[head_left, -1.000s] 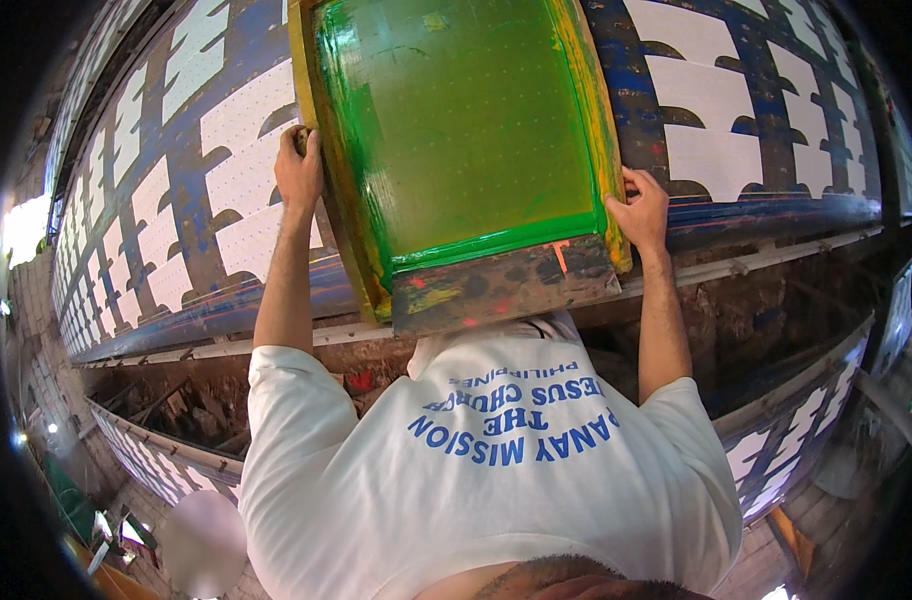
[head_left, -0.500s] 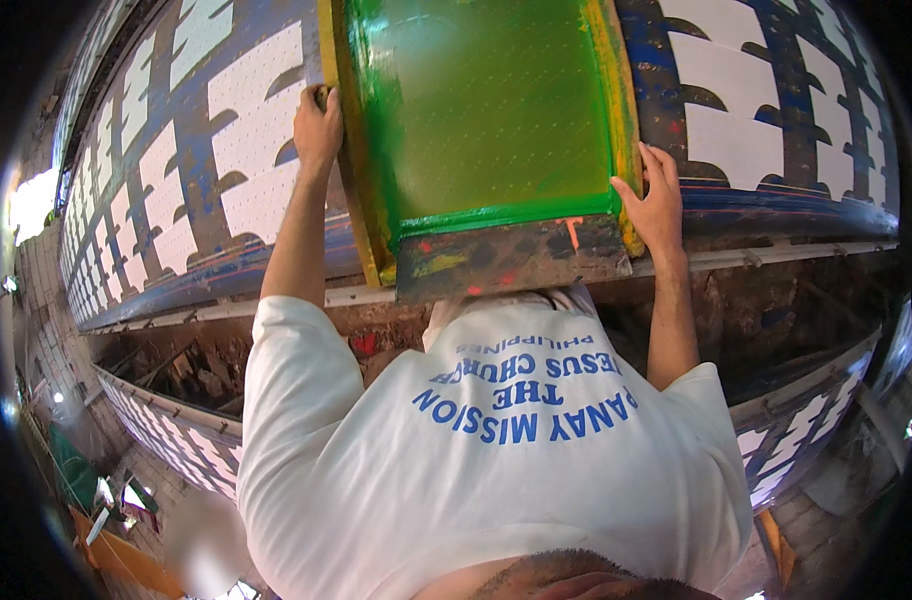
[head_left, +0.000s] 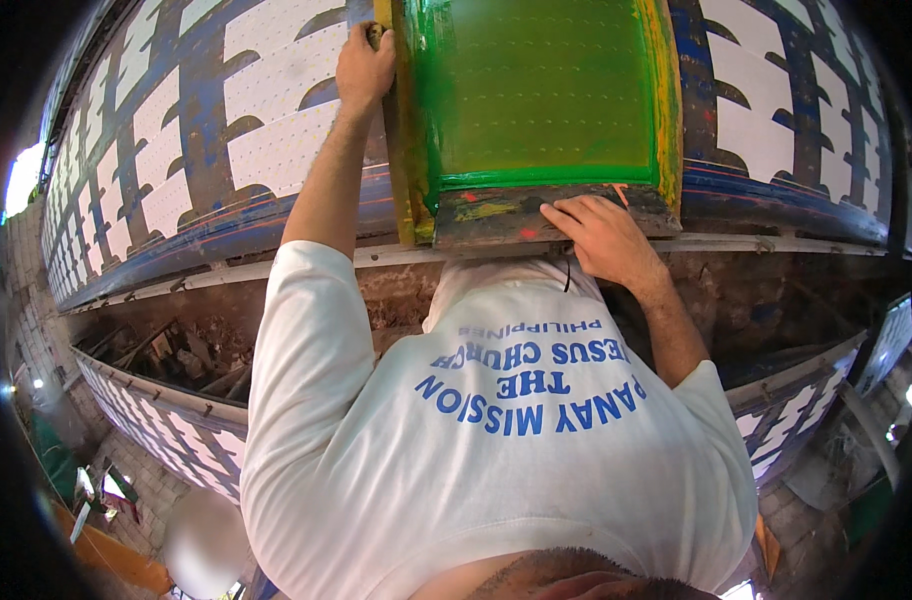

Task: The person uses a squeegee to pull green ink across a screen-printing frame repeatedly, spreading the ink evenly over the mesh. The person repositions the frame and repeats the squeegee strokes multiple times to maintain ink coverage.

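One green screen (head_left: pixel 546 100) at left hand (head_left: pixel 365 70), dark board (head_left: pixel 491 220) under right hand (head_left: pixel 610 240).

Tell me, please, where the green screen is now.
In the head view, the green screen is at the top, right of centre; the left hand is at its left edge, the right hand at the dark board along its near edge.

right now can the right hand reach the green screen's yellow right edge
Probably yes: the right hand is over the dark board, close to the yellow right edge, with nothing visible between.
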Demonstrator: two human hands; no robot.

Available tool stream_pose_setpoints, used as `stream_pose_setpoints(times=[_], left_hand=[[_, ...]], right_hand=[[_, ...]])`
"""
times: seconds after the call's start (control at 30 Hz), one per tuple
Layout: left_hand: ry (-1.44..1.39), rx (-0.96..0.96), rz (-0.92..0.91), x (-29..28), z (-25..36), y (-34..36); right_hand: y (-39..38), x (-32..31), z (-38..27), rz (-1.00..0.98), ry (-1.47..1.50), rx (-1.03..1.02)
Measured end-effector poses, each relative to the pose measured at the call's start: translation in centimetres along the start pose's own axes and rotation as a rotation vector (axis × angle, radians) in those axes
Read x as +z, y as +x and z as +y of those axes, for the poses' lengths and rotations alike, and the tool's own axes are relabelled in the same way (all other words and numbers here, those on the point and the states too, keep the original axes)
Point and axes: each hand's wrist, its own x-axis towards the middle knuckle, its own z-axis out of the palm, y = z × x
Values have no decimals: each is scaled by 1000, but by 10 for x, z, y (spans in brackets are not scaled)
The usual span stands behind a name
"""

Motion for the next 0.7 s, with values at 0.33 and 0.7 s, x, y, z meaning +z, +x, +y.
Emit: stream_pose_setpoints(times=[0.33, 0.7], left_hand=[[-111, 17, -3, -2, 4, -3], [-60, -57, 5, -11, 16, -14]], right_hand=[[32, 39, 5, 192, -291, 302], [214, -53, 129, 209, -359, 398]])
